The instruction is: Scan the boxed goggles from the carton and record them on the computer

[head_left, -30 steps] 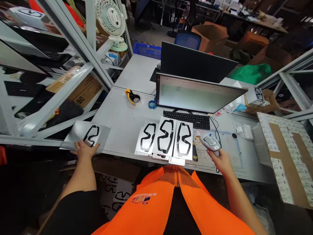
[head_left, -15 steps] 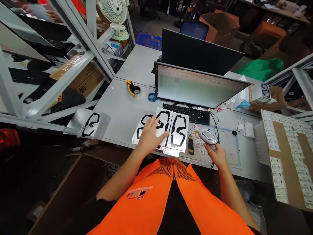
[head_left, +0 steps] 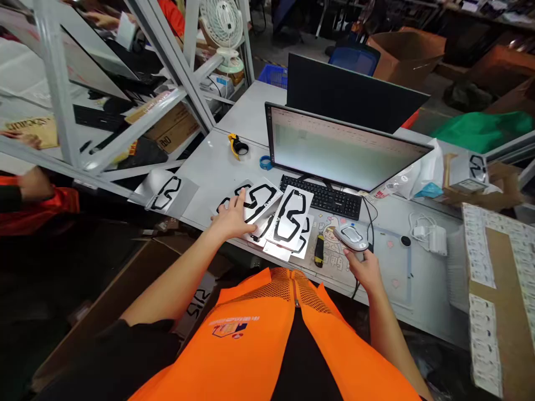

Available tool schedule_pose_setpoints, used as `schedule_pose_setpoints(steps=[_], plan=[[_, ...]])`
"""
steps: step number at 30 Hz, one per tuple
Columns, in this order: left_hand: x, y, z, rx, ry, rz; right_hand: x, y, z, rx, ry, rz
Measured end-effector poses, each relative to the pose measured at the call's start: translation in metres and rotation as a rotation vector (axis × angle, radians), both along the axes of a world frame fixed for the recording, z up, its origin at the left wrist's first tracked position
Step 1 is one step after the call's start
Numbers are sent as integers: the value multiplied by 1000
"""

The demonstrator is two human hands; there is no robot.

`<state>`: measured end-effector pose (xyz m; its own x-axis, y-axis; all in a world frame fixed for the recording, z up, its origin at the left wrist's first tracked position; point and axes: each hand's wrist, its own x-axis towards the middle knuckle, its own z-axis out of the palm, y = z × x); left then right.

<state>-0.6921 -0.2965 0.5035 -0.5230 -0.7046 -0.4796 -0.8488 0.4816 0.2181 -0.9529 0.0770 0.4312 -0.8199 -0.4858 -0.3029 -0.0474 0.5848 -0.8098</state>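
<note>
My left hand (head_left: 230,220) rests with fingers spread on the left part of a group of flat white boxes with black glasses-like outlines. Under and beside its fingers lies a tilted white box (head_left: 264,196). Another white box (head_left: 292,214) lies to the right, on top of further ones. My right hand (head_left: 366,271) is closed round the handle of a grey-and-white barcode scanner (head_left: 351,236), held above the mat. Between the hands, a yellow-and-black box cutter (head_left: 319,251) lies on the mat.
A monitor (head_left: 346,150) and black keyboard (head_left: 321,195) stand behind the boxes. A tape dispenser (head_left: 238,147) and blue tape roll (head_left: 265,162) lie at the back left. One more white box (head_left: 166,192) sits at the left table edge. Cardboard with labels (head_left: 501,289) stands at right.
My left hand has moved left across the white boxes, and they have shifted apart, with one turned at an angle. The scanner stays in my right hand. The head view has turned slightly.
</note>
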Motion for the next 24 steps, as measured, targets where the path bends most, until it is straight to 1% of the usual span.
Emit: schedule_pose_setpoints(steps=[3,5,10,12,14,16,18,21,24], plan=[[12,0,-5,-26,7,-29,-8,2,1,-35,-15,6],[27,-1,-10,-83,84,-58,-13,3,2,-44,-14,12],[74,3,-22,-349,402,-95,-21,7,8,-99,-63,26],[88,6,-21,-458,496,-151,-26,9,12,-113,-98,33],[97,8,-17,-555,564,-226,-34,10,19,-123,-139,64],[101,9,-10,-629,616,-307,-42,10,31,-147,-188,145],[100,8,-1,-673,649,-389,-49,7,49,-190,-231,262],[93,6,13,-699,687,-520,-55,-4,82,-268,-265,404],[82,4,22,-684,720,-637,-57,-20,108,-326,-270,487]])
